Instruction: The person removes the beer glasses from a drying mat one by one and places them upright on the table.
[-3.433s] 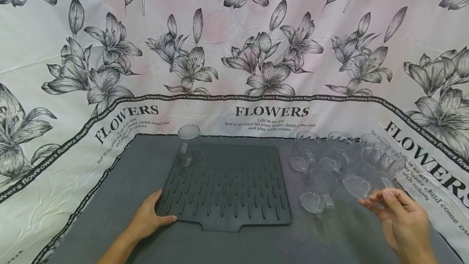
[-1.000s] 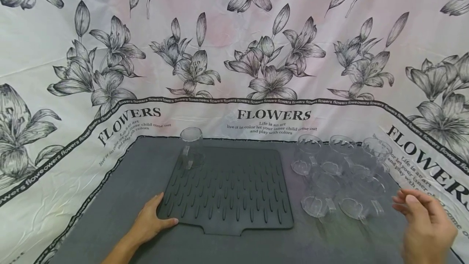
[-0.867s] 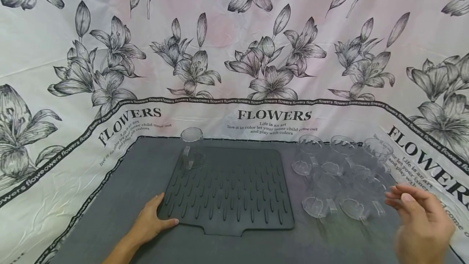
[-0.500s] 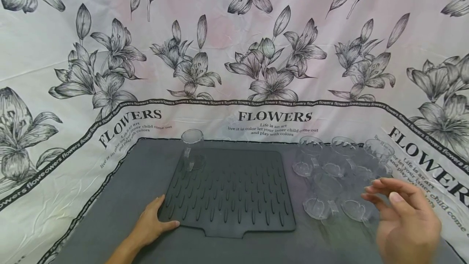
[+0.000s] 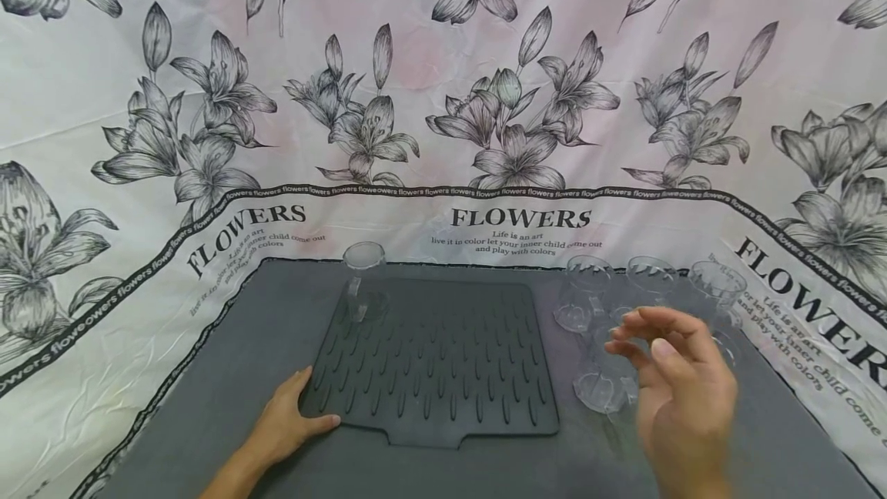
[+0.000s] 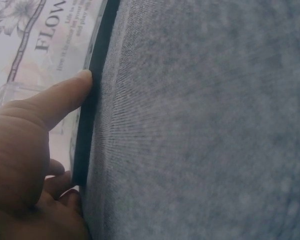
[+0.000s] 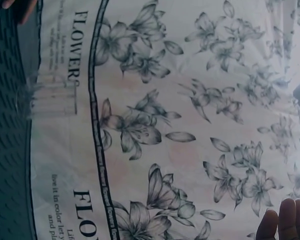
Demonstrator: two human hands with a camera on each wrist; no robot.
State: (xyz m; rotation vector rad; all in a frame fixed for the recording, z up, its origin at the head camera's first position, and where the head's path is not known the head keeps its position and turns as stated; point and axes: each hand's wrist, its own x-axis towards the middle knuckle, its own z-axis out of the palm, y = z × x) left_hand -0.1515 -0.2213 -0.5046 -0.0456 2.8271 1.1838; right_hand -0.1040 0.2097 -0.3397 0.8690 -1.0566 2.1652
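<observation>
The left hand [image 5: 280, 418] rests at the near left corner of a dark ribbed drying mat [image 5: 430, 360], its thumb along the front edge and its fingers by the left side. In the left wrist view its thumb [image 6: 60, 102] lies against the mat's edge [image 6: 87, 130]. The right hand [image 5: 682, 399] hovers over the clear glass mugs, loosely curved, with nothing between fingers and thumb. Just left of it stands a front mug [image 5: 601, 391]; another front mug is mostly hidden behind the hand. One upright mug [image 5: 363, 283] stands on the mat's back left corner, handle toward the viewer.
Several more clear mugs stand in a back row on the right, including a left one [image 5: 580, 291], a middle one [image 5: 651, 276] and a right one [image 5: 717, 279]. The grey tabletop [image 5: 527, 476] ends at a floral cloth [image 5: 513, 237] rising behind and at both sides.
The right hand first moved right, away from the front right mug, then swung back left, empty, to over the front mugs. The left hand keeps its place at the mat's corner.
</observation>
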